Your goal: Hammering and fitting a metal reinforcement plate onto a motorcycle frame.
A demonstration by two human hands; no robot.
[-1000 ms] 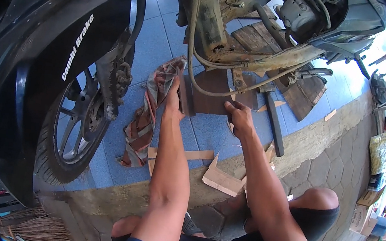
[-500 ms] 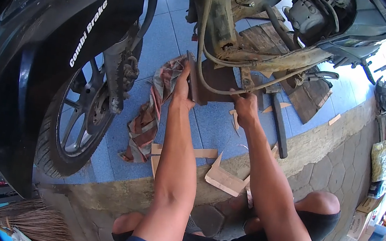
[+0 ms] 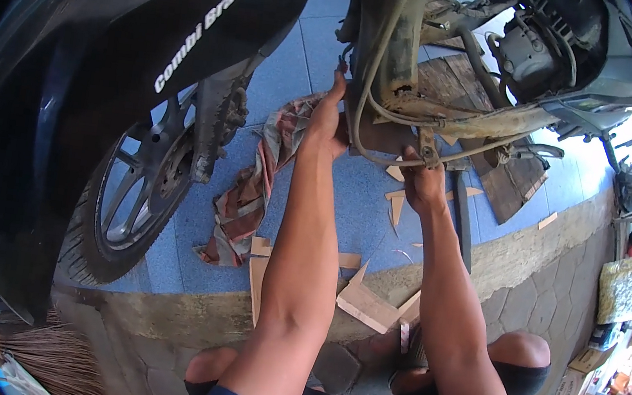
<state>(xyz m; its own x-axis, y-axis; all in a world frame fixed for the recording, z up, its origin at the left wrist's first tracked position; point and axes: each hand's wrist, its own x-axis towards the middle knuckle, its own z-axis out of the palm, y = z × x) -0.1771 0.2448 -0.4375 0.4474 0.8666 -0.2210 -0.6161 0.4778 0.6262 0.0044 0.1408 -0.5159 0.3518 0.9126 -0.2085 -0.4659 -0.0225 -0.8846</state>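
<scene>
From the head camera, the stripped scooter frame [image 3: 396,57] stood at about twelve o'clock, its bare metal rusty and caked with dirt, grimy cables [image 3: 420,123] looping beneath it. The engine block [image 3: 532,42] hung toward one o'clock, grey and greasy.

The left hand [image 3: 327,120] reached up against the left edge of the frame, fingers [image 3: 338,82] stretched upward and pressed to the metal; whether they closed around anything I could not tell, since the tips ran in behind the frame. The right hand [image 3: 422,183] was just below the cable loop, fingers curled tight around a small dark fitting [image 3: 425,154] where the cables crossed. What that fitting was stayed hard to make out.

A dark board [image 3: 379,136] lay flat under the frame between the two hands. A striped rag [image 3: 254,190] lay crumpled on the blue tiled floor [image 3: 346,209] at nine o'clock from the hands. Wooden offcuts [image 3: 366,306] were scattered at six o'clock, near the concrete kerb [image 3: 161,305].

The black front fender [image 3: 110,77] and front wheel [image 3: 134,199] filled the left, the fender cut off by the picture's rim. The person's knees [image 3: 518,353] showed at the bottom.
</scene>
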